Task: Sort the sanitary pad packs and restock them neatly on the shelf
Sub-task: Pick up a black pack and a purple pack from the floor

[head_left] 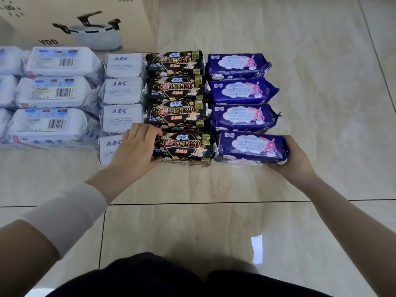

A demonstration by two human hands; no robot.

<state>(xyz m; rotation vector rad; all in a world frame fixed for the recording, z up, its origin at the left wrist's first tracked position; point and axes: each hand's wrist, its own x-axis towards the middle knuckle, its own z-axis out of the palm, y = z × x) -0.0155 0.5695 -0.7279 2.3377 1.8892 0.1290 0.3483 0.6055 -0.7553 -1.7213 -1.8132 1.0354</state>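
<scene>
The left hand [137,144] is curled around the left end of the nearest black pack [184,146], with the fingers laid over its top edge and the thumb set against its near side. The right hand [293,157] is wrapped around the right end of the nearest purple pack [250,146], which is held from the side and from below. The two packs are held side by side and touch at their inner ends. Each is lodged at the near end of its own column, and the edge of another pack is seen under each.

Beyond the held black pack, three more black packs [177,87] are lined up one behind another, all printed with "420". Just to their right, three more purple packs [242,91] with a pink cartoon figure are arranged the same way. Directly left of the black column, a column of small white packs [122,90] marked "ABC" is laid out, its nearest one partly hidden behind the left wrist. Further left, larger white packs [53,92] with barcodes facing up are stacked in a row, and more white packs are cut off by the left edge.

All the packs are set on a glossy beige tiled floor [214,221]. A white sleeve [64,215] is worn on the left forearm, while the right forearm is bare. A cardboard box [85,22] printed with a cooking pot is placed behind the white packs. Dark trousers [171,279] are seen at the bottom edge.
</scene>
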